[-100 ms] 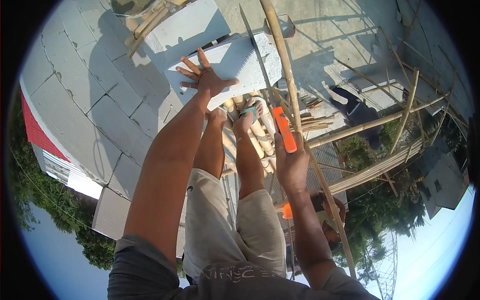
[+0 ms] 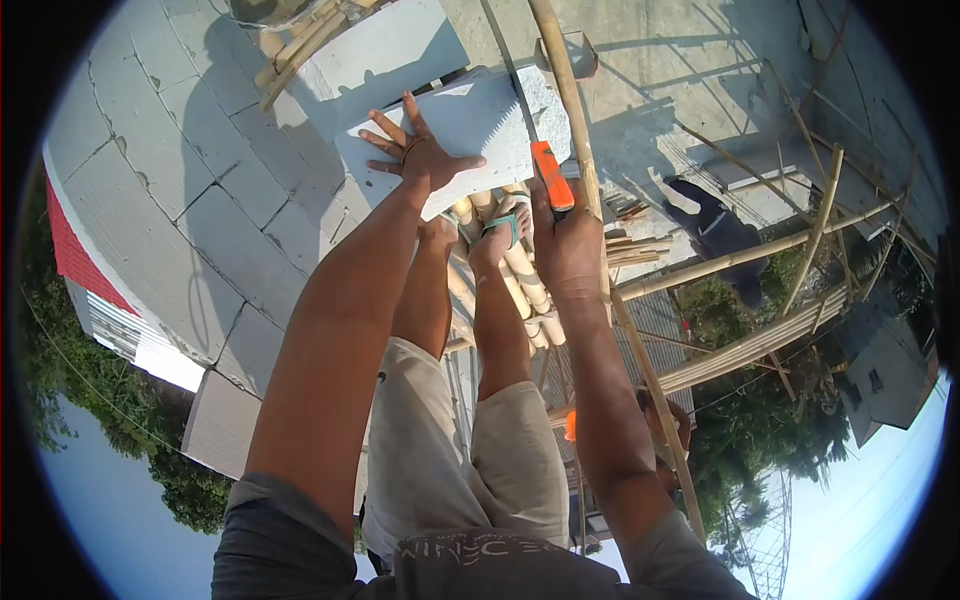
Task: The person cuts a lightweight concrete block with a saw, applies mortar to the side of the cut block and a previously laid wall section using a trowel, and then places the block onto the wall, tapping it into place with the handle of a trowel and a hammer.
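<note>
The pale lightweight concrete block (image 2: 462,172) lies ahead and to the left of the right hand (image 2: 572,235), its long axis running across the view and tilting up toward the right. One hand saw (image 2: 552,175) crosses the block near its right end, its blade pointing away from the body, roughly square to that long axis; whether the teeth sit in a cut cannot be told. The right hand is wrapped around the orange handle and is nearer that end; the left hand (image 2: 428,162) rests flat on the block's left part, fingers splayed, gripping nothing. Counted, there are two hands, one saw, one block beneath the palm and one pale slab (image 2: 375,55) just beyond it. One long bamboo pole (image 2: 570,110) stands just right of the blade; several bamboo poles (image 2: 525,275) lie underfoot, partly hidden.
</note>
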